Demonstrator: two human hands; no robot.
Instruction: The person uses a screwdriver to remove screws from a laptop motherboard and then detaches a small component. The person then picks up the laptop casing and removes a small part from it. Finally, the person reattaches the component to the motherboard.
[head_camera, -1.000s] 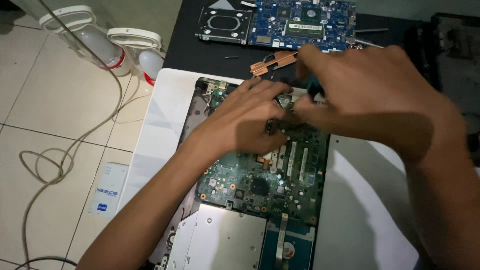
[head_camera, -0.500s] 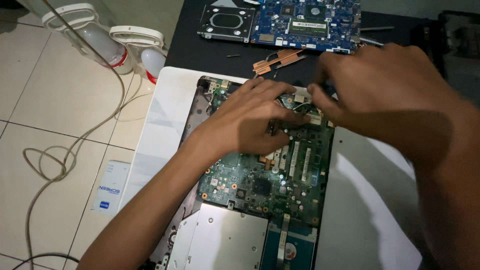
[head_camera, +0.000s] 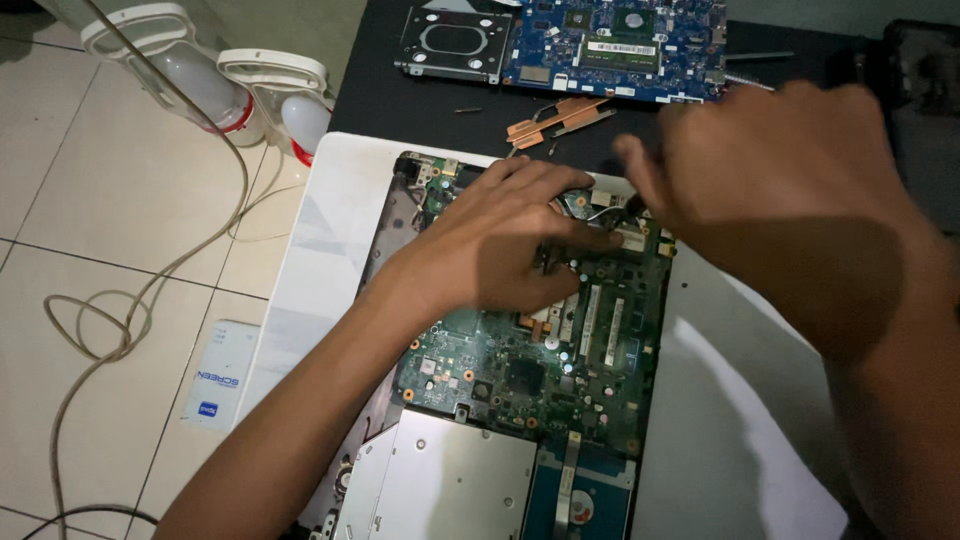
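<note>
1. White-tiled floor (head_camera: 120, 200) lies far left of the left hand, open except for a grey cable (head_camera: 100, 320) looping across it, a small white packet (head_camera: 218, 372) flat on the tiles, and 2 white lamp-like fixtures (head_camera: 215, 85) at the top left corner.
2. White laptop shell (head_camera: 330, 230) stands with its bottom cover off; its left edge runs just left of the left forearm, and a bare strip of plastic there gives free room.
3. Inside the shell sits a green motherboard (head_camera: 540, 370), below the left hand's palm; nearer the person lie a silver optical drive (head_camera: 450, 480) and a blue-labelled hard drive (head_camera: 580, 495), side by side.
4. Left hand (head_camera: 500, 245) rests palm-down on the board's upper part, fingers spread and pressing flat, gripping nothing that can be seen.
5. Right hand (head_camera: 790, 200) hovers over the board's top right corner, blurred; its thumb and fingers point toward a small metal part (head_camera: 605, 210) between the 2 hands, but whether it grasps anything cannot be told.
6. Beyond both hands, on the black tabletop (head_camera: 390, 100), lie a copper heat pipe (head_camera: 555, 115) and a second, blue board (head_camera: 610, 40) with a black drive bracket (head_camera: 455, 40) at its left.
7. Right of the right forearm, the shell's white surface (head_camera: 740, 420) is bare.
</note>
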